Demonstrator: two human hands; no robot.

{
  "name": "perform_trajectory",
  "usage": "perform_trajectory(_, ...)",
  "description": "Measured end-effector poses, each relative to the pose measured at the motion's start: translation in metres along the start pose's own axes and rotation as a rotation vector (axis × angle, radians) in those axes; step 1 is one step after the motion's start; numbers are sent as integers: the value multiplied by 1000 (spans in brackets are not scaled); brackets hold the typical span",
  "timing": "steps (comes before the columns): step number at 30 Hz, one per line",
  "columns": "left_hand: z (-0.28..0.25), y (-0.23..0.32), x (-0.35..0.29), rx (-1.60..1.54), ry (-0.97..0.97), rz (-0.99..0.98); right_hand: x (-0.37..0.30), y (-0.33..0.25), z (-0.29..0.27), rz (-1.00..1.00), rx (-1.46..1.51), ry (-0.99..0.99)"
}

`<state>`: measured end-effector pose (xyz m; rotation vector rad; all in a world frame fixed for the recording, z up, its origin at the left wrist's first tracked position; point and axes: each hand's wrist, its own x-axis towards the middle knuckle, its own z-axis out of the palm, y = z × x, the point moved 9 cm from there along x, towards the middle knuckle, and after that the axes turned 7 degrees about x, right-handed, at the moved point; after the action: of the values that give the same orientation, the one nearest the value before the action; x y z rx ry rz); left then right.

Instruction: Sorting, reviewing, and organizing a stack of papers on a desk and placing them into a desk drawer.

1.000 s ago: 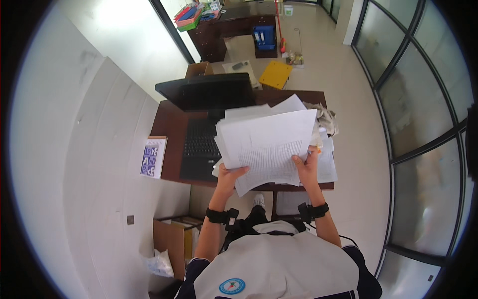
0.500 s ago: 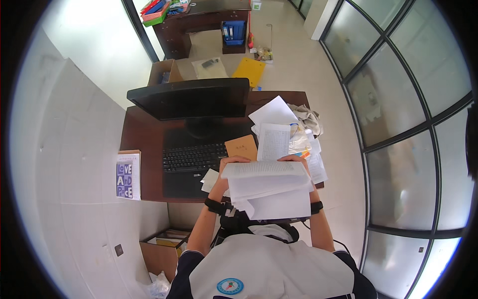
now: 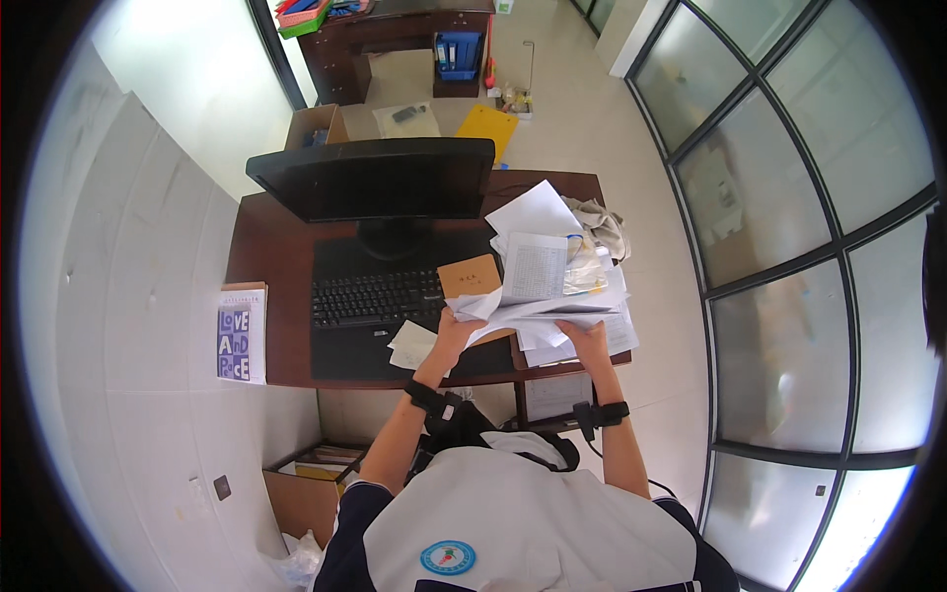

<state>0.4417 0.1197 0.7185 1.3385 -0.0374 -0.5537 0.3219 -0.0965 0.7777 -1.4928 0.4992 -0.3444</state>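
Note:
My two hands hold a sheaf of white paper sheets [image 3: 528, 318] above the front right part of the desk. My left hand [image 3: 457, 333] grips its left end, where a corner curls up. My right hand [image 3: 587, 340] is closed on its right end. The sheaf is seen nearly edge-on, with its sheets bent. Just beyond it lie a brown paper booklet [image 3: 469, 275], partly covered, and a printed sheet [image 3: 534, 266]. Under and behind these spreads a pile of loose white papers [image 3: 538, 209].
A monitor [image 3: 380, 183] and black keyboard [image 3: 375, 299] stand left of the papers, with small pale slips [image 3: 412, 345] near my left wrist. A desk calendar [image 3: 242, 333] sits at the left edge. Crumpled grey cloth [image 3: 602, 227] lies far right. An open cardboard box [image 3: 306, 493] is below left.
The sheaf has moved away from my body toward the pile and tilted from facing up to nearly edge-on. Both hands have shifted slightly lower in view, and the space under the desk edge shows.

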Motion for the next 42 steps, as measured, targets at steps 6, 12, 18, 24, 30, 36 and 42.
perform_trajectory(6,25,23,-37,41,-239,-54,-26,-17,-19,55,-170,-45)
perform_trajectory(12,53,84,-46,246,-400,25,-54,-30,-43,53,-106,-14)
perform_trajectory(18,95,178,-33,208,-594,191,-73,-22,-61,106,-11,-33)
perform_trajectory(24,149,174,-44,560,-999,286,-89,-9,-84,165,-7,14)
perform_trajectory(30,174,188,-41,629,-960,434,-95,-8,-95,124,25,-10)
perform_trajectory(36,176,199,-27,917,-708,505,-93,-12,-106,116,43,7)
perform_trajectory(42,185,208,-31,1112,-571,579,-84,-15,-110,124,65,-5)
